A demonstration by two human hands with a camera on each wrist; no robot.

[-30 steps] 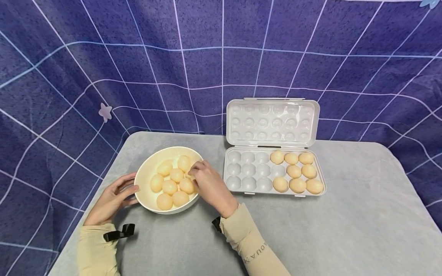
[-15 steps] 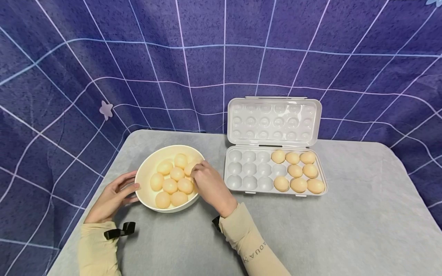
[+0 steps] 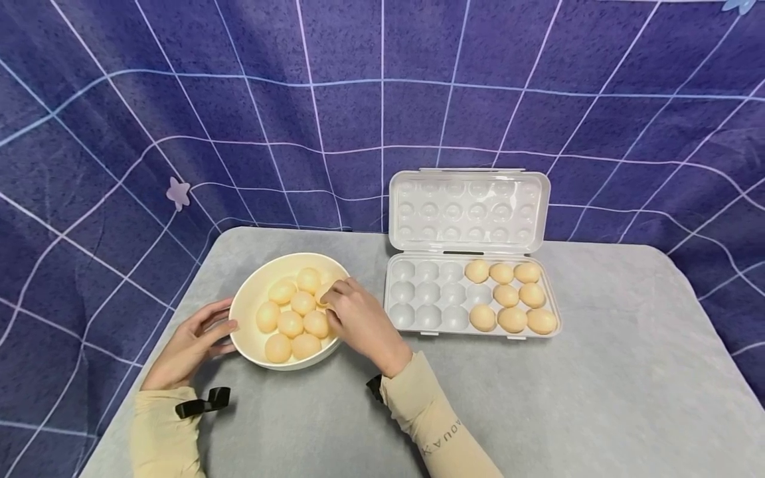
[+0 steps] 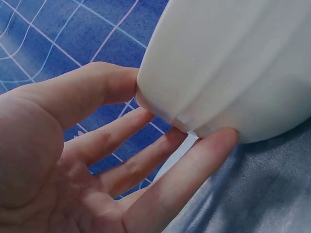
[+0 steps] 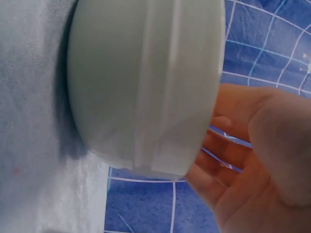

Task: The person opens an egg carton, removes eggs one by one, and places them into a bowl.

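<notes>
A cream bowl with several pale brown eggs stands at the left of the table. My left hand steadies its left side: the thumb touches the rim and the spread, nearly straight fingers rest against the outer wall. My right hand reaches over the right rim, with curled fingers pinching an egg that is partly covered. In the right wrist view the bowl wall hides the fingertips. To the right lies an egg tray, its right half mostly filled with eggs.
The tray's clear lid stands raised at the back, near the blue gridded curtain. Several bare cups fill the tray's left half, and one bare cup sits among the eggs. Grey cloth covers the table.
My right fingers have shifted slightly within the bowl around an egg at its right side, and some eggs there have moved a little left. The left hand keeps its place on the bowl.
</notes>
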